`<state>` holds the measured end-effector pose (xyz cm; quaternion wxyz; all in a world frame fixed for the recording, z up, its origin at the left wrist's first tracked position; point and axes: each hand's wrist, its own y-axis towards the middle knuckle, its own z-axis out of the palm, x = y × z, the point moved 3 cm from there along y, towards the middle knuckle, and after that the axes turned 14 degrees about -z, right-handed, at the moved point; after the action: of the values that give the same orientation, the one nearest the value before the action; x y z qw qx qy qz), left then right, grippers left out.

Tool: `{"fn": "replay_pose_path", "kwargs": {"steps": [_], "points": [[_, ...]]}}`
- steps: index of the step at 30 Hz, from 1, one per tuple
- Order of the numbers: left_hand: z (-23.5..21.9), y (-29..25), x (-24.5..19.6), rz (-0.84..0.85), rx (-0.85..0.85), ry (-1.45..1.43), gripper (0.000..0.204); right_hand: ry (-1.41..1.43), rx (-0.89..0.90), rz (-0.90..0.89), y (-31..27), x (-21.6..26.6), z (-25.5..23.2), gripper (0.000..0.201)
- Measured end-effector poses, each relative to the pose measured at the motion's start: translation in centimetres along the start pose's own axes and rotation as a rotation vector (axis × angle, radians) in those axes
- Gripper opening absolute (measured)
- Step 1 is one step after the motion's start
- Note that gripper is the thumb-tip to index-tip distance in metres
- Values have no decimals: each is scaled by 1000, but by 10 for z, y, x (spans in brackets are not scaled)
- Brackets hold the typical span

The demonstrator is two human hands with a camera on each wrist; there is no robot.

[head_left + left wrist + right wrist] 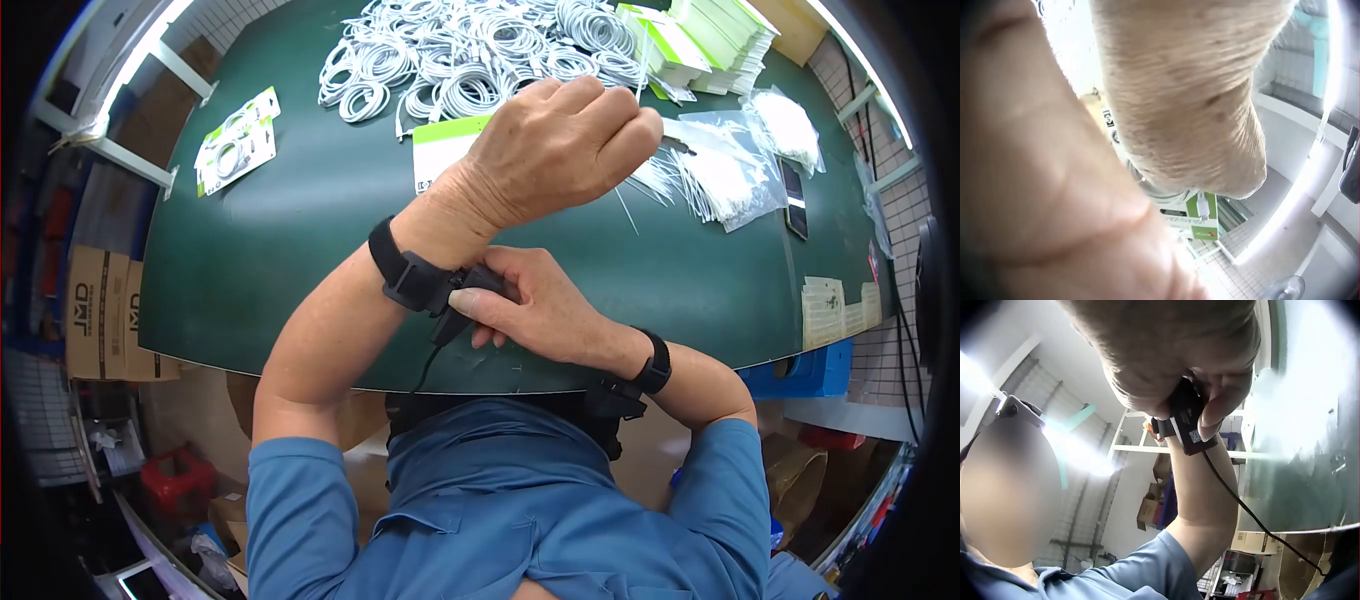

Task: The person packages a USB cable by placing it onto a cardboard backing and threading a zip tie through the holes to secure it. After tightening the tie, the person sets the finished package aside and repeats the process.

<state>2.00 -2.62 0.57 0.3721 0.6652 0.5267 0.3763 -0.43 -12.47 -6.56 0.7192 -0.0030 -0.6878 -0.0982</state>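
My left hand [565, 140] is raised over the table, back up and knuckles bent, its fingertips hidden below. Around that wrist runs a black strap [385, 255] bearing a small black camera [462, 312]. My right hand [545, 305] grips this camera between thumb and fingers. In the right wrist view the camera [1188, 419] shows a QR label, and a black cable [1235, 497] hangs from it. Beneath the left forearm and hand lies a green-and-white package [440, 155], partly covered. The left wrist view is mostly filled by blurred skin of the left hand [1054, 169].
Coiled white cables [480, 60] are heaped at the back of the green table [300, 220]. Stacked green-white boxes [715, 50] stand back right, near bags of white cable ties [725, 175] and a phone [794, 200]. Packaged cables [235, 150] lie at the left.
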Motion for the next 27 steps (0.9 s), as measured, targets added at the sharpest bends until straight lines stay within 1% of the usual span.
{"fn": "replay_pose_path", "kwargs": {"steps": [2, 5, 6, 9, 10, 13, 14, 17, 18, 19, 20, 21, 22, 23, 24, 25, 26, 27], "points": [[-3, 4, 1, -13, 6, -3, 30, 18, -9, -13, -1, 4, -1, 34], [-11, 14, 19, -304, 90, 52, 30, 61, -29, 55, 3, 12, -5, 37], [-13, 17, 19, -300, 92, 50, 30, 63, -33, 53, 3, 7, -4, 37], [-23, 24, 24, -701, -104, -289, 24, 42, -81, -266, 7, -2, 4, 43], [-24, 26, 21, -703, -96, -297, 24, 45, -91, -261, 3, -5, 2, 43], [-30, 28, 22, -871, -85, -478, 24, -102, -9, -193, 1, 3, -2, 50], [-30, 24, 24, -871, -74, -485, 24, -96, -20, -191, 1, 3, -3, 50], [-35, 6, 51, -827, -53, -628, 25, -314, 84, -306, 6, 9, -10, 42], [-26, -1, 61, -780, -74, -503, 28, -362, 32, -259, 1, 11, -23, 42], [-27, -5, 73, -736, -91, -362, 31, -371, 0, -312, 8, 13, -29, 35], [-26, -14, 83, -744, -87, -371, 26, -388, -39, -358, 11, 14, -36, 29], [-34, -17, 86, -754, -81, -376, 21, -235, -139, -284, 10, 23, -43, 22], [-39, -23, 94, -810, -60, -443, 25, -80, -238, -227, 11, 33, -49, 17], [-42, -26, 98, -851, -42, -489, 28, -111, -273, -221, 12, 31, -60, 17], [-48, -29, 101, -846, -44, -527, 28, -35, -381, -264, 17, 30, -71, 15], [-53, -33, 104, -886, -16, -513, 29, 44, -479, -312, 18, 29, -82, 14], [-57, -36, 106, -925, 10, -490, 29, 28, -490, -310, 19, 28, -89, 14], [-59, -37, 106, -922, 5, -501, 29, -42, -548, -378, 19, 29, -95, 13]]}}
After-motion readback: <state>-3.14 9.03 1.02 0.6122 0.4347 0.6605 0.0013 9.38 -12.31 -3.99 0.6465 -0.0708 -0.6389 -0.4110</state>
